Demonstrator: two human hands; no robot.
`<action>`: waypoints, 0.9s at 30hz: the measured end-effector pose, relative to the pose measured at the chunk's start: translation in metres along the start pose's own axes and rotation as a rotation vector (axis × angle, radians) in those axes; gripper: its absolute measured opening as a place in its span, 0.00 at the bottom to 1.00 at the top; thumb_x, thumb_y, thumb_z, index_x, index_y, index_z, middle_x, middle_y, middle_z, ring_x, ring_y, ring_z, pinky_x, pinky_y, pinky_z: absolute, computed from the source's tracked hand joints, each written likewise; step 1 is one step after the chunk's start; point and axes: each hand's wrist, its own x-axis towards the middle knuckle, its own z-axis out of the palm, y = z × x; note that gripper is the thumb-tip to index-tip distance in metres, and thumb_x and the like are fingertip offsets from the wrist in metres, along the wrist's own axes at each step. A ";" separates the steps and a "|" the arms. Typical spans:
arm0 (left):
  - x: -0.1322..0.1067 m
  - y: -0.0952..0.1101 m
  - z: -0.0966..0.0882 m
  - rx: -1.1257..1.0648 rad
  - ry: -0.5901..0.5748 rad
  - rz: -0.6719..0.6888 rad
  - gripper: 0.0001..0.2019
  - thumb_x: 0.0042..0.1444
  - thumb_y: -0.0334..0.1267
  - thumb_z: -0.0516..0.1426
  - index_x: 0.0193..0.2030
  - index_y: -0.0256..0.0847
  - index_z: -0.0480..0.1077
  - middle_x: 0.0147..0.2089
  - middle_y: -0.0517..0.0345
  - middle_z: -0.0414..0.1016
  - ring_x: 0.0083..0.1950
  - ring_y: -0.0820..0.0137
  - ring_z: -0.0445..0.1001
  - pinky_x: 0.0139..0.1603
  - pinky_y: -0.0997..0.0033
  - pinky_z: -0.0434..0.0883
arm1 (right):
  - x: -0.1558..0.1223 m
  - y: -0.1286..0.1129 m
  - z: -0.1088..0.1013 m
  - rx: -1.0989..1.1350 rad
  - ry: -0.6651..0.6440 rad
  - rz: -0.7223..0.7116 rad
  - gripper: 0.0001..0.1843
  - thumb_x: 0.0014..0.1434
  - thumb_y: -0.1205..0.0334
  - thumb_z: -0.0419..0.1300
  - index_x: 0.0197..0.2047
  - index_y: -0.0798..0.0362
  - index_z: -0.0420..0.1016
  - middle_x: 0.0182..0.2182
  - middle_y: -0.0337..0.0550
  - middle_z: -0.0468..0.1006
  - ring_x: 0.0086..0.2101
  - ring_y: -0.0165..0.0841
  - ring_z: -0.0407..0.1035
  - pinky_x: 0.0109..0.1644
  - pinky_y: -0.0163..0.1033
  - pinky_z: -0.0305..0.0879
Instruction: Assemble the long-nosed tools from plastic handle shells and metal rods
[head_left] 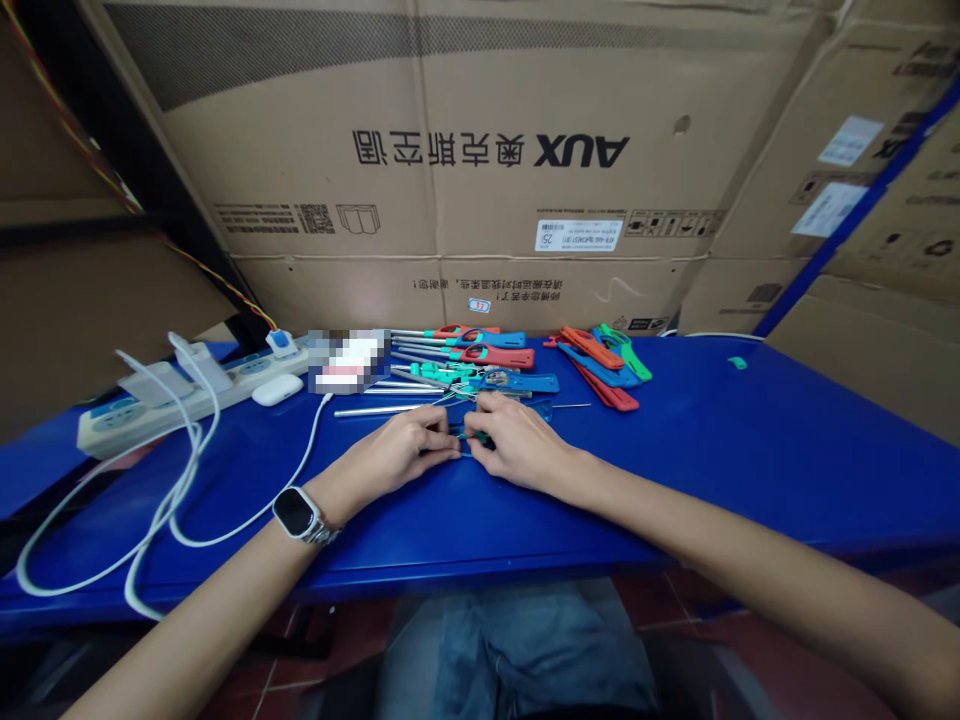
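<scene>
Both my hands rest on the blue table [750,450], fingers pinched together around a small blue and green lighter part [463,440]. My left hand [405,452] wears a smartwatch at the wrist. My right hand [514,440] meets it fingertip to fingertip. Just beyond my hands lie several long-nozzle lighters [480,355] with red, blue and teal handles and metal tubes. A loose metal tube [375,408] lies to the left of them.
A pile of red, blue and green plastic handle shells [604,360] sits at the back right. A white power strip [180,390] with chargers and white cables [172,490] lies at the left, with an earbud case [277,390]. Large cardboard boxes [480,150] wall the back.
</scene>
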 end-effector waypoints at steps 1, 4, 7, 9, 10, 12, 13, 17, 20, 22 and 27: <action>0.000 0.000 -0.001 -0.003 -0.007 -0.005 0.14 0.68 0.40 0.52 0.39 0.39 0.79 0.35 0.56 0.68 0.35 0.71 0.68 0.39 0.71 0.66 | -0.001 0.001 -0.001 0.015 0.005 -0.012 0.04 0.61 0.66 0.58 0.34 0.53 0.74 0.36 0.44 0.68 0.38 0.34 0.65 0.39 0.38 0.60; 0.002 0.002 -0.004 -0.011 -0.026 -0.021 0.14 0.68 0.40 0.53 0.40 0.40 0.79 0.35 0.56 0.68 0.35 0.71 0.68 0.38 0.71 0.67 | -0.006 0.002 -0.004 0.066 0.023 -0.038 0.06 0.63 0.62 0.59 0.38 0.54 0.77 0.40 0.46 0.68 0.42 0.36 0.66 0.47 0.41 0.63; 0.001 0.007 -0.007 -0.055 -0.026 -0.045 0.12 0.67 0.39 0.54 0.39 0.40 0.79 0.35 0.56 0.69 0.36 0.70 0.70 0.40 0.72 0.68 | -0.010 0.002 -0.005 0.119 0.012 -0.032 0.10 0.63 0.60 0.59 0.45 0.53 0.77 0.43 0.47 0.69 0.43 0.37 0.67 0.49 0.44 0.64; 0.000 0.011 -0.009 -0.090 0.003 -0.070 0.10 0.65 0.39 0.56 0.40 0.40 0.78 0.36 0.56 0.71 0.38 0.70 0.71 0.41 0.71 0.69 | -0.010 0.005 -0.009 0.166 0.033 -0.017 0.12 0.65 0.62 0.56 0.50 0.52 0.75 0.45 0.47 0.69 0.43 0.36 0.68 0.50 0.44 0.65; 0.000 0.012 -0.011 -0.099 0.031 -0.086 0.10 0.65 0.40 0.56 0.42 0.40 0.78 0.37 0.56 0.72 0.38 0.70 0.72 0.41 0.71 0.69 | -0.009 0.009 -0.012 0.181 0.061 -0.002 0.13 0.66 0.63 0.54 0.51 0.52 0.74 0.46 0.47 0.69 0.43 0.35 0.69 0.50 0.43 0.65; 0.003 0.013 -0.015 -0.086 0.108 -0.103 0.10 0.65 0.41 0.56 0.46 0.41 0.77 0.37 0.56 0.73 0.39 0.69 0.72 0.41 0.70 0.69 | -0.005 0.022 -0.020 0.174 0.132 0.044 0.14 0.65 0.68 0.52 0.51 0.53 0.73 0.46 0.47 0.70 0.44 0.35 0.69 0.51 0.42 0.65; 0.007 0.013 -0.018 -0.066 0.144 -0.102 0.11 0.66 0.40 0.55 0.47 0.40 0.76 0.37 0.55 0.73 0.39 0.68 0.72 0.42 0.68 0.69 | -0.003 0.030 -0.025 0.151 0.149 0.073 0.14 0.64 0.69 0.52 0.50 0.53 0.73 0.46 0.47 0.71 0.43 0.35 0.70 0.50 0.42 0.66; 0.035 0.003 -0.027 0.090 0.175 -0.107 0.12 0.67 0.40 0.52 0.47 0.38 0.75 0.43 0.51 0.73 0.46 0.63 0.73 0.49 0.62 0.70 | 0.007 0.065 -0.036 -0.004 0.109 0.195 0.11 0.60 0.66 0.57 0.47 0.53 0.74 0.45 0.49 0.73 0.48 0.41 0.68 0.52 0.48 0.64; 0.061 -0.006 -0.026 0.227 0.092 -0.141 0.11 0.64 0.37 0.56 0.50 0.38 0.73 0.50 0.48 0.72 0.54 0.59 0.71 0.56 0.58 0.69 | 0.013 0.077 -0.033 -0.050 0.025 0.250 0.14 0.57 0.64 0.62 0.48 0.52 0.75 0.47 0.49 0.76 0.50 0.45 0.68 0.53 0.52 0.62; 0.076 -0.010 -0.021 0.308 0.011 -0.167 0.12 0.62 0.36 0.59 0.52 0.37 0.73 0.51 0.46 0.72 0.55 0.57 0.71 0.56 0.58 0.69 | 0.016 0.079 -0.029 -0.030 0.004 0.269 0.16 0.55 0.64 0.64 0.48 0.51 0.74 0.47 0.48 0.78 0.50 0.45 0.69 0.53 0.53 0.62; 0.087 -0.013 -0.014 0.432 -0.023 -0.177 0.10 0.63 0.34 0.57 0.49 0.37 0.74 0.49 0.47 0.75 0.50 0.58 0.75 0.50 0.60 0.72 | 0.018 0.080 -0.023 0.013 0.044 0.218 0.16 0.56 0.65 0.64 0.49 0.53 0.75 0.48 0.49 0.79 0.50 0.42 0.71 0.53 0.50 0.62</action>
